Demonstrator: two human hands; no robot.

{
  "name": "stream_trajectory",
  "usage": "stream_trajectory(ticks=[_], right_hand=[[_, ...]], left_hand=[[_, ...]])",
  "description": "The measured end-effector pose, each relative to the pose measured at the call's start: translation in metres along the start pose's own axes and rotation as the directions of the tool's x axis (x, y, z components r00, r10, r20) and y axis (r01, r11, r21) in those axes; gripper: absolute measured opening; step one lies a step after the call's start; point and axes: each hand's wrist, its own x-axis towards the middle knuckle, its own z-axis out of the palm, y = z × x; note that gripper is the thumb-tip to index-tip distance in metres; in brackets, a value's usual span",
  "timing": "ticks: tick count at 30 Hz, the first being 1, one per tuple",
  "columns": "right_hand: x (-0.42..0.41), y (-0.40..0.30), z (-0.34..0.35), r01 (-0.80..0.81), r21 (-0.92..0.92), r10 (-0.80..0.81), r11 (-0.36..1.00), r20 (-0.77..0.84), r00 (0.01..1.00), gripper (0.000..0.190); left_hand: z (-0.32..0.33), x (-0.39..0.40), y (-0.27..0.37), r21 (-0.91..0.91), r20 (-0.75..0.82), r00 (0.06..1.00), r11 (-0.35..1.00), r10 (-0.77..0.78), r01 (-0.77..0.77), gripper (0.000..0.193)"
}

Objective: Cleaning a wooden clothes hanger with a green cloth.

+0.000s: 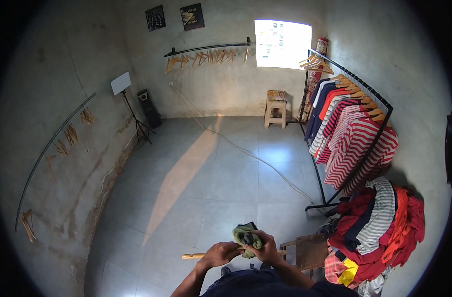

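Note:
In front of my body, my left hand [223, 254] is closed around a pale wooden clothes hanger [192, 256], seen almost edge-on. Its notched end sticks out to the left, and its other end shows past my right wrist. My right hand [266, 248] holds a bunched green cloth [241, 234] with a dark patch against the middle of the hanger. The cloth hides that middle part and some of my fingertips.
At right, a garment rack [359, 80] holds several shirts, with a heap of clothes [378, 222] below it. A wooden chair [311, 252] stands close by my right arm. A cable [244, 150] crosses the tiled floor. Wall rails [47, 146] carry wooden hangers; a stool [276, 107] stands far back.

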Motion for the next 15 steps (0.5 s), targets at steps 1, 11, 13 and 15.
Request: stream_trajectory(ticks=[1,11,13,15], right_hand=[[0.000,0.000,0.000,0.110,-0.005,-0.110,0.994,-0.045,0.993,0.043],[0.025,-0.013,-0.049,0.131,0.672,0.363,0.728,-0.541,0.759,0.031],[0.026,-0.019,-0.072,0.277,0.661,0.289,0.698,-0.614,0.735,0.033],[0.021,-0.014,-0.084,0.325,0.583,0.198,0.745,-0.659,0.726,0.037]], left_hand=[[-0.001,0.002,0.004,-0.027,0.004,1.000,1.000,0.001,0.000,0.022],[0.003,-0.017,-0.029,-0.087,0.078,0.984,0.982,-0.160,0.167,0.026],[0.006,-0.034,-0.047,-0.048,0.031,0.988,0.987,-0.152,0.154,0.027],[0.001,-0.048,-0.046,-0.027,-0.067,0.946,0.948,-0.317,0.316,0.031]])
